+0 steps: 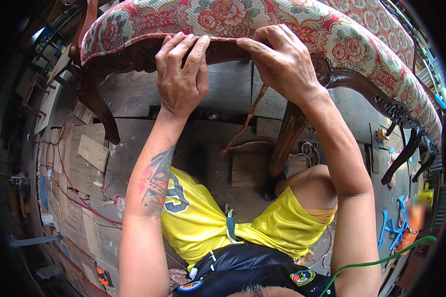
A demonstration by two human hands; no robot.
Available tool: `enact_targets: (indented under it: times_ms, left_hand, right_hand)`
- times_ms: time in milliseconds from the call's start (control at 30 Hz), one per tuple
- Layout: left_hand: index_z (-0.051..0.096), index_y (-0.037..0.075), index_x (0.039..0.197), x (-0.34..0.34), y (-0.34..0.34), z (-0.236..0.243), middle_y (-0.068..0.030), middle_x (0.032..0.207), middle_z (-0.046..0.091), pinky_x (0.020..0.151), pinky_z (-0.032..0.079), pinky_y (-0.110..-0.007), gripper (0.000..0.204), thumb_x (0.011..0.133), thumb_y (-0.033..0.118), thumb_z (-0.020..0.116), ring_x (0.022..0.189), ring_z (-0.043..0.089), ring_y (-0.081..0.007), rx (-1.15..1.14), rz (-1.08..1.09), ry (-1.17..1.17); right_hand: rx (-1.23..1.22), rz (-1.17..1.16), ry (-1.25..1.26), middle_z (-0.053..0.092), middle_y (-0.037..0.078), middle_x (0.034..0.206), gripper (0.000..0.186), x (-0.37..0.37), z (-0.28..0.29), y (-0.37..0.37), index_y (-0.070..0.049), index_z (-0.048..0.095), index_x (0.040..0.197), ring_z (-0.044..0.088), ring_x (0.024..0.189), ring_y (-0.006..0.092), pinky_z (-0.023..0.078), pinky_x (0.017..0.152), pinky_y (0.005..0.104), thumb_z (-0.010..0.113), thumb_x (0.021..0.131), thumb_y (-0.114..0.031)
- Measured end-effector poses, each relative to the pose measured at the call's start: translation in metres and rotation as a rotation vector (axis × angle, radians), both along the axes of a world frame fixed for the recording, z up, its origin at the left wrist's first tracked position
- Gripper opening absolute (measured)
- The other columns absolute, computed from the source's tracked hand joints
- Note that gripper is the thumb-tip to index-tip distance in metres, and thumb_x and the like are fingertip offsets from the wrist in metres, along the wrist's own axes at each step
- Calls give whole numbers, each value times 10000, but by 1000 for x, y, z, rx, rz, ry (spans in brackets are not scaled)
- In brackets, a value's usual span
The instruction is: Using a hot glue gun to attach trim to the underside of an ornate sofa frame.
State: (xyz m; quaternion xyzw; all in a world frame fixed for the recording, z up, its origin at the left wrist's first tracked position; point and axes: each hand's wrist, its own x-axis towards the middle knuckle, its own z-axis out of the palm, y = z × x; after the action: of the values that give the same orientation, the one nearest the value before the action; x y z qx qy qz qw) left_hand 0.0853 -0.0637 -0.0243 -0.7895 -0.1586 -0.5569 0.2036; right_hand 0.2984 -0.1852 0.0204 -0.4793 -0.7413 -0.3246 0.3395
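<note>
A patterned trim cord [134,40] runs along the lower edge of a floral-upholstered sofa seat [277,14], above its carved dark wood frame [136,54]. My left hand [182,74] lies on that edge, fingers stretched and a little apart, fingertips pressing on the cord. To its right, my right hand [285,64] is closed, pinching the cord between thumb and forefinger against the edge. The cord's loose end [248,121] hangs below my right hand toward the floor. My right palm and part of my left thumb are hidden.
Curved sofa legs [98,111] stand left and right, and a straight wooden leg [288,136] is near my knee. Wood pieces [93,152], a red cable [72,195] and blue plastic items [395,227] lie on the floor. A green cord [381,260] crosses my right arm.
</note>
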Motion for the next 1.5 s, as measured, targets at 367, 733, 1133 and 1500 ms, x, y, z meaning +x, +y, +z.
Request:
enact_targets:
  times_ms: [367, 733, 1133, 1500]
  left_hand:
    - [750, 132, 1313, -1, 1, -1, -59, 1281, 678, 1159, 478, -436, 326, 997, 67, 700, 1297, 610, -275, 23, 4, 22]
    - [729, 125, 1332, -4, 1, 0, -58, 1284, 667, 1157, 478, -436, 342, 996, 82, 682, 1305, 603, -276, 41, 41, 62]
    - [726, 117, 1325, -4, 2, 0, -64, 1283, 653, 1147, 488, -448, 329, 1002, 86, 668, 1292, 596, -292, 65, 59, 79]
    - [724, 109, 1323, -3, 2, 0, -67, 1287, 650, 1150, 485, -455, 312, 1021, 93, 644, 1295, 591, -293, 82, 68, 84]
  right_hand:
    - [7, -56, -88, 683, 79, 1029, 309, 3, 5, 2, -155, 794, 1177, 684, 996, 264, 600, 837, 397, 732, 886, -71]
    - [-16, -38, -118, 687, 88, 1067, 372, 8, 2, 2, -149, 783, 1227, 680, 1019, 274, 599, 859, 402, 734, 870, -59]
    - [-30, -42, -148, 681, 107, 1118, 464, 12, 1, 4, -139, 764, 1259, 670, 1066, 290, 593, 932, 412, 715, 808, -42]
    - [-37, -55, -185, 671, 113, 1122, 473, 13, 4, 2, -115, 759, 1264, 660, 1090, 295, 582, 956, 411, 708, 797, -58]
